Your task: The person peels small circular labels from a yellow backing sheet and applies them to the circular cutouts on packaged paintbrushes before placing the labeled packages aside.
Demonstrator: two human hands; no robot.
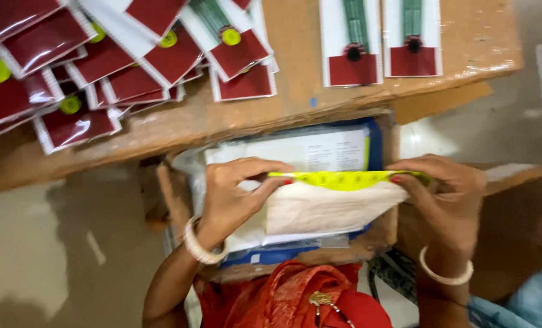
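2 hands pinch a yellow-green plastic strip taut | left hand, right hand closed on its ends, over our open cardboard box | risk: we judge the strip could slip from the fingertip grip or snag the white cloth

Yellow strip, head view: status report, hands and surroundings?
Left hand and right hand pinch the yellow strip at its ends. White cloth hangs beneath, over open cardboard box. Nothing obstructing.

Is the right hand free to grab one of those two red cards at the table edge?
Probably not as things stand: the right hand pinches one end of the yellow strip, and the left hand the other. The red cards lie uncovered beyond the box.
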